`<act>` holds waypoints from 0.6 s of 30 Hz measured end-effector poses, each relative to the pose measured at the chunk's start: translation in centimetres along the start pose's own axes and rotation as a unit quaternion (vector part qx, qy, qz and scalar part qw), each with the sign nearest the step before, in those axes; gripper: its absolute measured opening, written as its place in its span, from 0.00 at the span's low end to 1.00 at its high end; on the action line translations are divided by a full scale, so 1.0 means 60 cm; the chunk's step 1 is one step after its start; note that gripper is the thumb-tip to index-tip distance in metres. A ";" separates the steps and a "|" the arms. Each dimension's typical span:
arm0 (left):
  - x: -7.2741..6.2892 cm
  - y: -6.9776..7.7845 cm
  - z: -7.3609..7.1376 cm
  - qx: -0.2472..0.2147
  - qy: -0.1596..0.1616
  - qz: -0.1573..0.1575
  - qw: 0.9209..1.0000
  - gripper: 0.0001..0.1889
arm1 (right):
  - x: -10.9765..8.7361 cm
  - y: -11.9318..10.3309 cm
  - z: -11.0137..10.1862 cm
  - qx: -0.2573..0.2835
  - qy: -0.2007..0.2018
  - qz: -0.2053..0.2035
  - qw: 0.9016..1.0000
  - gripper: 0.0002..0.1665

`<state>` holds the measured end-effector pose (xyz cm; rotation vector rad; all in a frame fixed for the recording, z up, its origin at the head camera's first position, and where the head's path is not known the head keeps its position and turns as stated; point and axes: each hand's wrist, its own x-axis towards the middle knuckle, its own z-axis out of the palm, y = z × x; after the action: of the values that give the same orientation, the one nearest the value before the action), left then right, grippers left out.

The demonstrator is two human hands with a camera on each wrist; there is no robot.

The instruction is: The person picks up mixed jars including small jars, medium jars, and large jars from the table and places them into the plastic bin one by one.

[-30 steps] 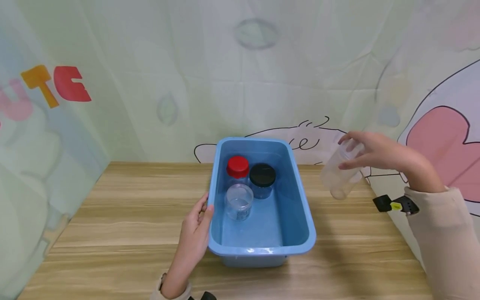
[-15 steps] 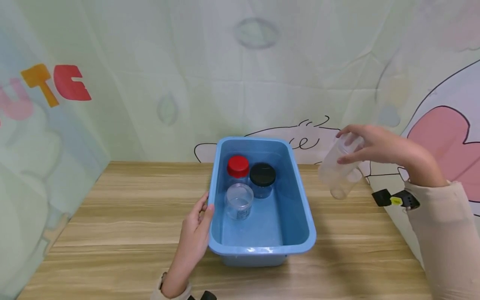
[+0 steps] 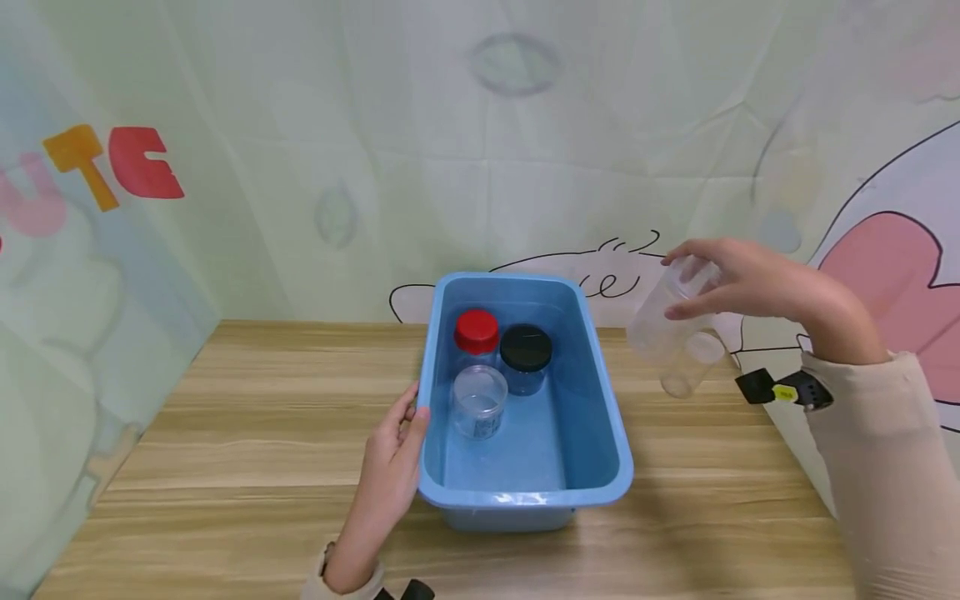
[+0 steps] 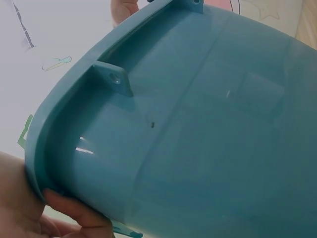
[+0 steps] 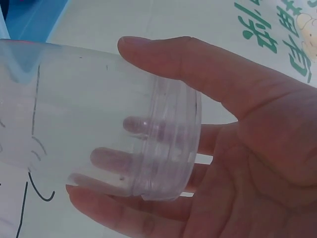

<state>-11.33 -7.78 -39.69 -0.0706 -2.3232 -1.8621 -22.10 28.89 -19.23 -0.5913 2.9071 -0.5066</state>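
Note:
My right hand (image 3: 757, 279) grips a clear plastic jar (image 3: 651, 321) near its end, off to the right of the blue basin and above the table. The jar is tilted, its far end pointing down and left. In the right wrist view, thumb and fingers wrap round opposite sides of the clear jar (image 5: 84, 104) by its ridged neck. With my left hand (image 3: 390, 454) I hold the left rim of the blue plastic basin (image 3: 525, 500). The left wrist view has the basin's outer wall (image 4: 213, 134) and the left hand (image 4: 69, 213) curled at its rim.
Inside the basin stand a red-lidded jar (image 3: 476, 331), a black-lidded jar (image 3: 526, 348) and a clear jar (image 3: 480, 404). A small clear bottle (image 3: 686, 375) with a whitish top stands on the wooden table (image 3: 262, 433), below the held jar. A printed cloth (image 3: 375, 150) hangs behind.
My right hand has moved slightly left and up with the clear jar, uncovering more of the small bottle. The left hand and the basin have not visibly moved.

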 end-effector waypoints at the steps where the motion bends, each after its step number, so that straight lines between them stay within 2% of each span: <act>1: 0.000 0.000 0.000 -0.001 0.000 0.001 1.000 0.24 | 0.001 -0.002 -0.001 -0.002 0.000 0.000 1.000 0.40; 18: 0.000 0.004 0.004 -0.001 -0.007 -0.005 1.000 0.25 | 0.014 -0.040 -0.003 -0.010 -0.009 -0.008 1.000 0.41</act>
<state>-11.31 -7.50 -39.50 -0.0730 -2.3351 -1.8739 -22.02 26.53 -18.28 -0.6199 2.8948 -0.4734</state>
